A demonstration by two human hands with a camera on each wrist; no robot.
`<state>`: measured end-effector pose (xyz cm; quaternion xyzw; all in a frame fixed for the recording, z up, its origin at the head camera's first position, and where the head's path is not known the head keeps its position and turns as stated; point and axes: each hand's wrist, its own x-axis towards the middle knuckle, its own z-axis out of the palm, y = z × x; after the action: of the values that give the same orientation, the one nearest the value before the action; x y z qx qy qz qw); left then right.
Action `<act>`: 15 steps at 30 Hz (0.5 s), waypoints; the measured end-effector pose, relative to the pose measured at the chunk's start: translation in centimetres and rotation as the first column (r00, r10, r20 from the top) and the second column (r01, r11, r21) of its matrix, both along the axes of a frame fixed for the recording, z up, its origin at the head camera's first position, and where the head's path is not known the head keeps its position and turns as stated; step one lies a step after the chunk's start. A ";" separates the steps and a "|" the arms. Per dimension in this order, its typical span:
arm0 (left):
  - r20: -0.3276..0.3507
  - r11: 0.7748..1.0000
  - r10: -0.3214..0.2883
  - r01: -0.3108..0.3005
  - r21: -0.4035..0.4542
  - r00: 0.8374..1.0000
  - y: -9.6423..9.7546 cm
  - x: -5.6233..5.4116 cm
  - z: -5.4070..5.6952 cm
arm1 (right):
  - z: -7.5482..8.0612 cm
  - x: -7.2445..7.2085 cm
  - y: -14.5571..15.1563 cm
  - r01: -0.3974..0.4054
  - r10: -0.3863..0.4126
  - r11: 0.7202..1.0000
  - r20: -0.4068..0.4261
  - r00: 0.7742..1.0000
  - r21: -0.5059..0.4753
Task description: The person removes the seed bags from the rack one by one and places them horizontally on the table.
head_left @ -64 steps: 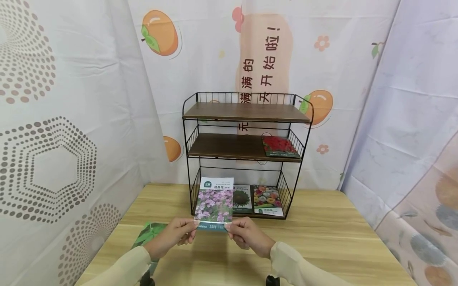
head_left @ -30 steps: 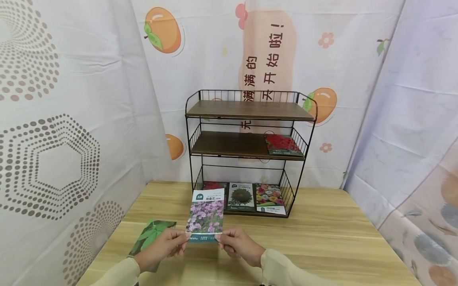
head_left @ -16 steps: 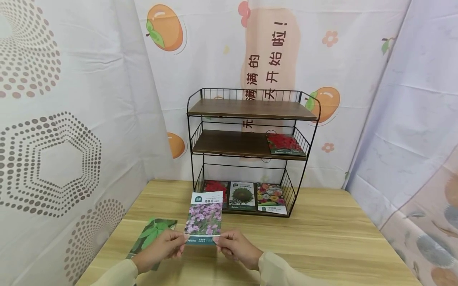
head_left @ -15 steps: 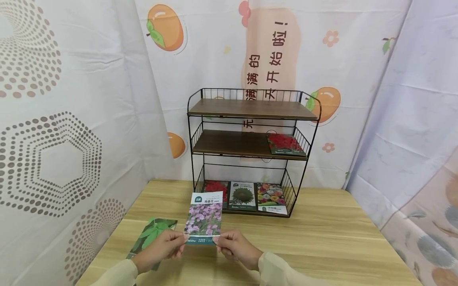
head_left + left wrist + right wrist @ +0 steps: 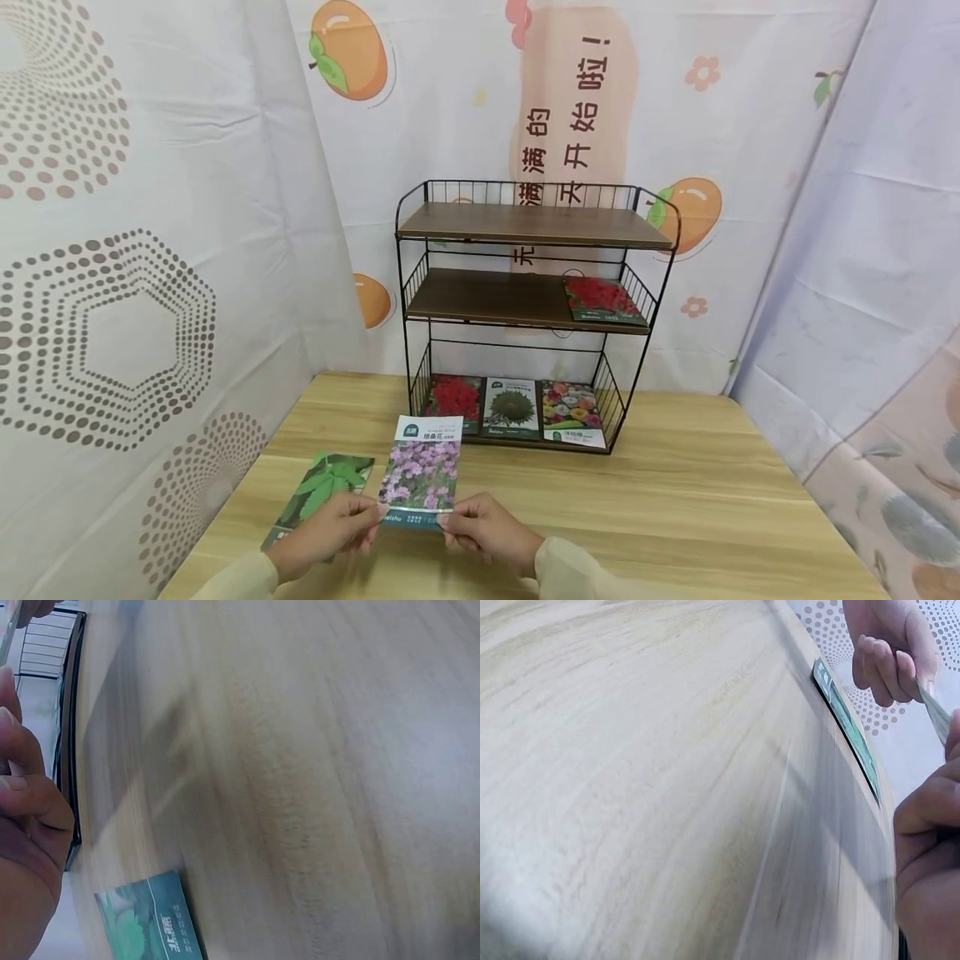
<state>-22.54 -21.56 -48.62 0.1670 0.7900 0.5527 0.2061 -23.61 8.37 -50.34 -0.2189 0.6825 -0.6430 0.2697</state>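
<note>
Both hands pinch a seed packet (image 5: 422, 473) with pink-purple flowers and a teal lower band, raised above the table. My left hand (image 5: 330, 527) grips its lower left corner, thumb on top; my right hand (image 5: 483, 530) has the lower right corner. In the left wrist view the left hand (image 5: 30, 802) shows its curled fingers, with only a sliver of the packet at the top edge. The right wrist view shows the right hand (image 5: 930, 847) at the right edge. A second packet with a green leaf (image 5: 327, 487) lies on the table, partly behind the left hand.
A three-tier wire rack (image 5: 525, 321) with dark boards stands at the back. Its bottom tier holds a red-flower packet (image 5: 456, 398), a sunflower packet (image 5: 510, 408) and a mixed-flower packet (image 5: 572, 410). Another red-flower packet (image 5: 602, 298) lies on the middle tier, right side. Printed curtains surround the wooden table (image 5: 675, 500).
The hands have drawn the pink-flower packet back from the rack, down and leftward, uncovering the red-flower packet on the bottom tier. Both hands keep their pinch. The head view has shifted slightly.
</note>
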 end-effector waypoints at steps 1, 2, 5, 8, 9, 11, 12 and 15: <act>-0.006 1.000 -0.006 0.006 -0.004 1.000 -0.1 0.0 -0.1 | -0.1 0.0 -0.1 0.001 -0.001 1.000 0.002 1.000 0.010; -0.007 1.000 -0.009 0.009 -0.006 1.000 -0.1 0.1 -0.3 | -0.2 0.1 -0.1 0.002 -0.002 1.000 0.005 1.000 0.019; -0.011 1.000 -0.014 0.013 -0.013 1.000 -0.2 0.1 -0.7 | -0.5 0.2 -0.3 0.001 -0.001 1.000 0.012 1.000 0.031; -0.004 1.000 -0.003 0.003 -0.016 1.000 -0.3 0.3 -1.1 | -0.8 0.3 -0.4 -0.002 0.002 1.000 0.018 1.000 0.028; -0.003 1.000 0.000 0.000 -0.017 1.000 -0.4 0.3 -1.2 | -0.8 0.3 -0.5 -0.003 0.003 1.000 0.017 1.000 0.027; -0.006 1.000 0.004 -0.004 -0.018 1.000 -0.4 0.3 -1.4 | -0.9 0.4 -0.6 -0.002 0.002 1.000 0.022 1.000 0.027; -0.010 1.000 0.003 -0.003 -0.021 1.000 -0.5 0.3 -1.4 | -1.0 0.4 -0.7 0.000 0.000 1.000 0.024 1.000 0.026; -0.032 1.000 -0.007 0.006 -0.027 0.999 -0.6 0.3 -1.6 | -1.0 0.5 -0.9 0.008 -0.009 1.000 0.041 0.999 0.025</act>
<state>-22.25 -22.16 -50.19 0.1757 0.8001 0.5385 0.1977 -23.16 7.47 -51.36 -0.1994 0.6858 -0.6399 0.2835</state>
